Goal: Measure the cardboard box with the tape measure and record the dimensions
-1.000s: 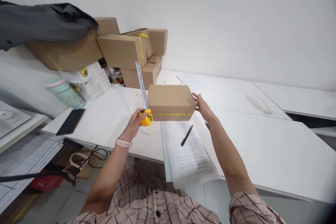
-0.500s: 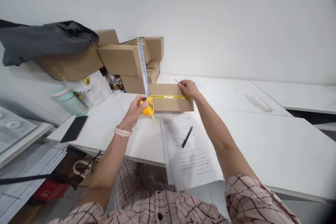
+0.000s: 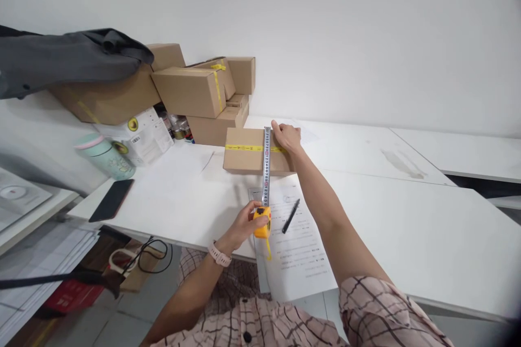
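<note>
At the left of the frame, a mint bottle [image 3: 106, 157] and a dark phone [image 3: 111, 200] lie apart from the hands, leaving them room. Near the lower centre, the left hand [image 3: 241, 229] pinches the yellow case of a tape measure [image 3: 261, 227] between thumb and fingers, probably to keep the blade [image 3: 266, 158] straight. The cardboard box [image 3: 244, 161] sits on the white surface [image 3: 391, 227] in the middle of the frame; the blade runs across its taped face, from the far edge past the near one. At the box's far right part rests the right hand [image 3: 287, 136], apparently to steady it; whether its hidden fingers pinch anything, I cannot tell. Below, a black pen [image 3: 290, 217] lies on printed sheets [image 3: 303, 268], within easy reach.
</note>
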Action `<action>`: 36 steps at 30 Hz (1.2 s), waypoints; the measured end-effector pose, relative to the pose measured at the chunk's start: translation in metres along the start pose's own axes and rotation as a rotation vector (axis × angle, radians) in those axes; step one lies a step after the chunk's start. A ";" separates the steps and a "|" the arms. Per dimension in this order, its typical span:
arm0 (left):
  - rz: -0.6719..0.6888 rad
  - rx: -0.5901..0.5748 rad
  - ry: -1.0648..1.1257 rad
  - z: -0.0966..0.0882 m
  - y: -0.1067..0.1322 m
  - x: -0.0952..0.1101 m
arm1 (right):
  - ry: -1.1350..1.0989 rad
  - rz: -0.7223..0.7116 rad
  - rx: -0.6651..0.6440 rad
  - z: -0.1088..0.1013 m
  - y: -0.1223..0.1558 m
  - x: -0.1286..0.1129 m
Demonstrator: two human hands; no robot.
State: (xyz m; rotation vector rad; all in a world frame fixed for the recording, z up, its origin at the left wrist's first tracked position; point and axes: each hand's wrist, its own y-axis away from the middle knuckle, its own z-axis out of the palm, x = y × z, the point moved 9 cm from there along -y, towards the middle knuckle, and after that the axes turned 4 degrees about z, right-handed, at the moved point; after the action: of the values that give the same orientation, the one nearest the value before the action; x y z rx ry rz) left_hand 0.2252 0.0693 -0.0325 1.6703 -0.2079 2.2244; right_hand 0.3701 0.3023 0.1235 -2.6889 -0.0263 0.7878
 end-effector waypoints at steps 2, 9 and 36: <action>-0.006 -0.017 0.001 -0.001 0.001 -0.003 | -0.003 0.016 0.021 0.001 -0.001 -0.001; 0.011 -0.048 -0.045 -0.002 0.001 -0.011 | 0.021 0.026 0.049 0.003 -0.004 -0.003; 0.042 -0.117 -0.068 -0.003 0.043 -0.050 | 0.211 -0.278 0.129 0.012 0.091 -0.005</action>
State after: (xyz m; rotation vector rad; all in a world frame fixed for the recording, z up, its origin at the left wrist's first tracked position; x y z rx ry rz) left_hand 0.2191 0.0210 -0.0773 1.6942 -0.3862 2.1421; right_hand 0.3522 0.2198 0.0869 -2.5560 -0.2825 0.4060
